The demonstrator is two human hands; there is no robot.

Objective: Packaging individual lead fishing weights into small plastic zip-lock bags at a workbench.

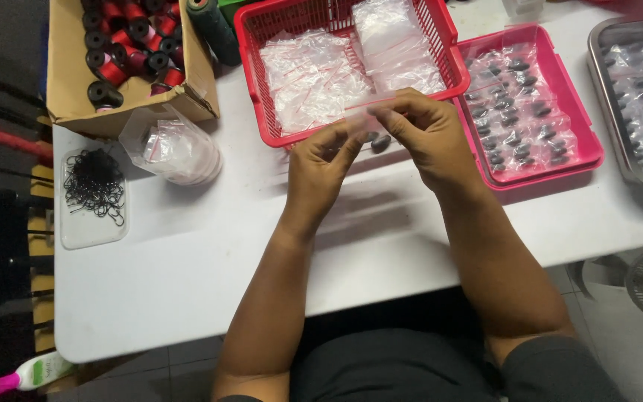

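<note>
Both hands' fingers [351,138] on small clear bag [372,119] — just before red basket [258,89] edge.

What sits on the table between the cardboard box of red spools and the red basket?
In the head view, a dark green thread spool lies between the cardboard box and the red basket; below it the white table is bare.

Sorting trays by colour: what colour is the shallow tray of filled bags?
Pink, seen in the head view: shallow plastic tray.
</note>
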